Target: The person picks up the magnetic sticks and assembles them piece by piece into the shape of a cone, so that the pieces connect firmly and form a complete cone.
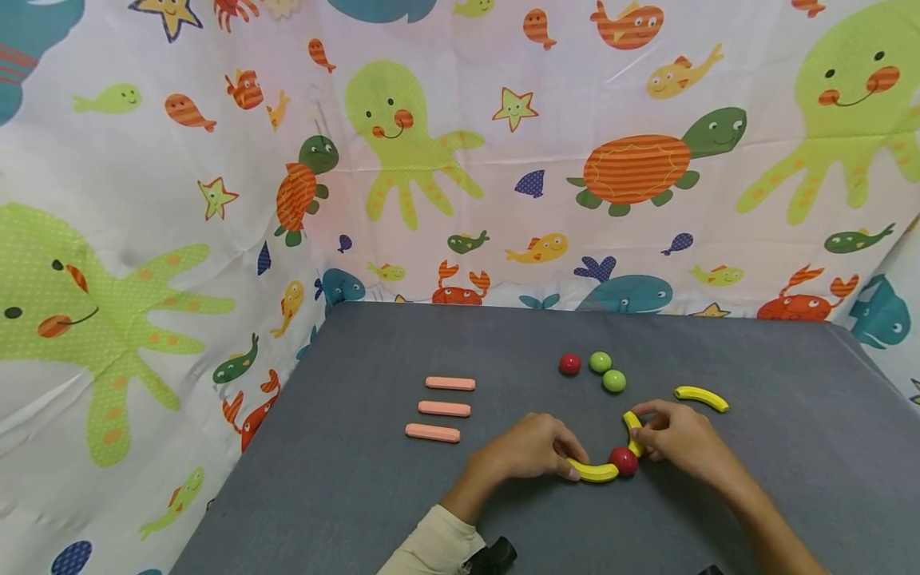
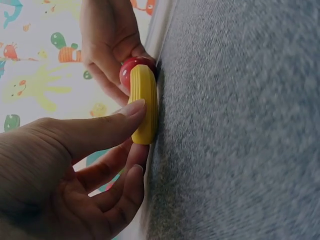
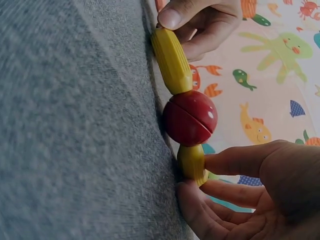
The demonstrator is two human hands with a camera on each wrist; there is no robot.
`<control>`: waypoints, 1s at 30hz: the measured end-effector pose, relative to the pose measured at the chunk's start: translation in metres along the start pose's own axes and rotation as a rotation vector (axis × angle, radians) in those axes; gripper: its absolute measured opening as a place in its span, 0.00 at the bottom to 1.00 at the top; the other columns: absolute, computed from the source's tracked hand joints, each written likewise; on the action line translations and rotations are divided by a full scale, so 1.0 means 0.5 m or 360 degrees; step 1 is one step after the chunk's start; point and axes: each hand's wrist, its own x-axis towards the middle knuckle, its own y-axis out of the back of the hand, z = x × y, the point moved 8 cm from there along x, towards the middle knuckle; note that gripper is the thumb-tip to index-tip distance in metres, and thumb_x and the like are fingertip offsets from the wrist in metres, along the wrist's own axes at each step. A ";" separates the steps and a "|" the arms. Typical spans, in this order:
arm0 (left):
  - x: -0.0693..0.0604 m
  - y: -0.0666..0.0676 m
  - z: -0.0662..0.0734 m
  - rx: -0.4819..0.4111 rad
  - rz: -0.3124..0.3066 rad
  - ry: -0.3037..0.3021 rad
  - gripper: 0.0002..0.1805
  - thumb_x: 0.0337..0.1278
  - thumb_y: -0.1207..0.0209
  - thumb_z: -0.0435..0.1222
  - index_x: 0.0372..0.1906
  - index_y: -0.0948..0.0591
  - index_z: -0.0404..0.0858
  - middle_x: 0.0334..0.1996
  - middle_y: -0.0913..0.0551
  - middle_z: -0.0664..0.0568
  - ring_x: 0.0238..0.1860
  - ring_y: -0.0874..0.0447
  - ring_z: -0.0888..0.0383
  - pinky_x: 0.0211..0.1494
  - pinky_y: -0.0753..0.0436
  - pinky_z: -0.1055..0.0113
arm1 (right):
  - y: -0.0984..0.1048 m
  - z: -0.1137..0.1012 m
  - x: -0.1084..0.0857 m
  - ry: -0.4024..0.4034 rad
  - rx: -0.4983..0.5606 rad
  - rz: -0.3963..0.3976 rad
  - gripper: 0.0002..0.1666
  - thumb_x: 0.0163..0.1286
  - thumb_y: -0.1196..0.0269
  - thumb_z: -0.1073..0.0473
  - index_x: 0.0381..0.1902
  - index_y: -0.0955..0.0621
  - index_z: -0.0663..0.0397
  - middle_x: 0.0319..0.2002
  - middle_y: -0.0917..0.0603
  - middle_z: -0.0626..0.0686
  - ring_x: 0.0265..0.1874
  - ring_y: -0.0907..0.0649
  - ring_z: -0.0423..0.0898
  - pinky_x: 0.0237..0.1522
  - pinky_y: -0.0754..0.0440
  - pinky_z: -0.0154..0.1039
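Left banana (image 1: 596, 472), right banana (image 1: 632, 423) and red ball (image 1: 624, 461): two-hand hold.
In the head view, the left hand (image 1: 530, 447) pinches the left banana at the red ball's 9 o'clock; the right hand (image 1: 681, 438) pinches the right banana near 1 o'clock. Caution: uneven inward pressure could roll the red ball, which neither hand grips, out of line. The right hand partly covers the right banana; the left wrist view does not show it.

The desk (image 1: 345, 487) is covered in matt, rough-looking cloth. Gloss is shown by the grooved red ball (image 3: 190, 118); a ridged, satin surface is borne by the yellow pieces (image 3: 172, 62). The backdrop (image 1: 446, 255) is formed of creased cloth.
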 end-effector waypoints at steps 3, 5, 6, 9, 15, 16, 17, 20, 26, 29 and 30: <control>0.001 -0.006 0.005 -0.0011 -0.0027 -0.0003 0.10 0.57 0.23 0.33 0.45 0.07 0.43 0.35 0.11 0.66 0.33 0.18 0.76 0.39 0.19 0.79 | 0.000 -0.004 -0.002 0.0027 -0.0036 0.0015 0.25 0.72 0.30 0.55 0.60 0.18 0.64 0.33 0.13 0.50 0.29 0.15 0.46 0.32 0.17 0.41; 0.003 -0.012 0.009 -0.0004 -0.0048 -0.0009 0.10 0.58 0.23 0.34 0.45 0.07 0.44 0.35 0.11 0.67 0.32 0.18 0.77 0.39 0.19 0.79 | 0.000 -0.006 -0.002 0.0040 -0.0059 0.0029 0.25 0.72 0.29 0.54 0.60 0.17 0.63 0.32 0.14 0.49 0.28 0.16 0.46 0.31 0.20 0.40; 0.003 -0.016 0.012 -0.0006 -0.0062 -0.0011 0.10 0.58 0.23 0.34 0.45 0.07 0.44 0.34 0.11 0.67 0.32 0.18 0.77 0.39 0.19 0.80 | 0.000 -0.007 -0.002 0.0050 -0.0068 0.0036 0.25 0.72 0.29 0.54 0.60 0.17 0.63 0.32 0.15 0.49 0.28 0.17 0.46 0.30 0.21 0.39; 0.004 -0.026 0.019 -0.0008 -0.0100 -0.0017 0.11 0.58 0.23 0.35 0.46 0.07 0.43 0.34 0.11 0.67 0.32 0.17 0.78 0.39 0.19 0.80 | -0.001 -0.008 -0.002 0.0086 -0.0102 0.0072 0.24 0.71 0.28 0.54 0.59 0.16 0.61 0.34 0.15 0.49 0.30 0.18 0.46 0.30 0.23 0.38; 0.006 -0.051 0.034 -0.0033 -0.0152 -0.0018 0.11 0.58 0.23 0.35 0.46 0.07 0.42 0.31 0.12 0.67 0.31 0.18 0.78 0.38 0.19 0.80 | -0.004 -0.016 -0.001 0.0181 -0.0101 0.0138 0.20 0.71 0.27 0.55 0.56 0.13 0.59 0.39 0.11 0.50 0.38 0.14 0.45 0.33 0.20 0.37; 0.006 -0.055 0.037 -0.0028 -0.0154 -0.0022 0.11 0.57 0.23 0.35 0.46 0.07 0.42 0.30 0.12 0.68 0.31 0.18 0.78 0.38 0.19 0.81 | -0.005 -0.018 -0.002 0.0199 -0.0096 0.0144 0.19 0.71 0.27 0.56 0.55 0.13 0.59 0.40 0.10 0.50 0.38 0.14 0.45 0.33 0.19 0.37; 0.006 -0.058 0.040 -0.0021 -0.0153 -0.0028 0.11 0.57 0.23 0.35 0.45 0.07 0.42 0.30 0.12 0.68 0.31 0.18 0.79 0.38 0.19 0.81 | -0.006 -0.019 -0.002 0.0215 -0.0092 0.0150 0.18 0.71 0.27 0.56 0.55 0.13 0.58 0.40 0.09 0.50 0.39 0.13 0.45 0.34 0.19 0.37; 0.005 -0.069 0.051 0.0034 -0.0158 -0.0047 0.11 0.57 0.23 0.37 0.45 0.08 0.42 0.29 0.13 0.69 0.30 0.20 0.80 0.37 0.20 0.82 | -0.010 -0.025 -0.004 0.0249 -0.0098 0.0166 0.16 0.72 0.28 0.56 0.53 0.12 0.56 0.41 0.08 0.51 0.39 0.13 0.44 0.35 0.19 0.36; 0.006 -0.087 0.067 0.0128 -0.0160 -0.0075 0.12 0.58 0.23 0.39 0.46 0.08 0.43 0.29 0.14 0.70 0.30 0.21 0.82 0.37 0.21 0.84 | -0.019 -0.035 -0.008 0.0259 -0.0104 0.0167 0.14 0.72 0.28 0.56 0.52 0.11 0.54 0.44 0.08 0.51 0.40 0.13 0.44 0.37 0.19 0.36; 0.007 -0.093 0.072 0.0165 -0.0134 -0.0089 0.12 0.59 0.23 0.40 0.46 0.08 0.44 0.29 0.14 0.70 0.29 0.22 0.83 0.37 0.22 0.85 | -0.023 -0.038 -0.008 0.0255 -0.0091 0.0162 0.14 0.71 0.28 0.57 0.52 0.10 0.54 0.43 0.08 0.51 0.41 0.13 0.44 0.37 0.19 0.36; 0.007 -0.095 0.074 0.0179 -0.0126 -0.0092 0.12 0.59 0.23 0.41 0.46 0.08 0.44 0.29 0.14 0.70 0.29 0.22 0.83 0.37 0.22 0.85 | -0.024 -0.038 -0.008 0.0257 -0.0089 0.0163 0.14 0.71 0.27 0.57 0.52 0.10 0.54 0.43 0.08 0.51 0.41 0.13 0.44 0.37 0.19 0.36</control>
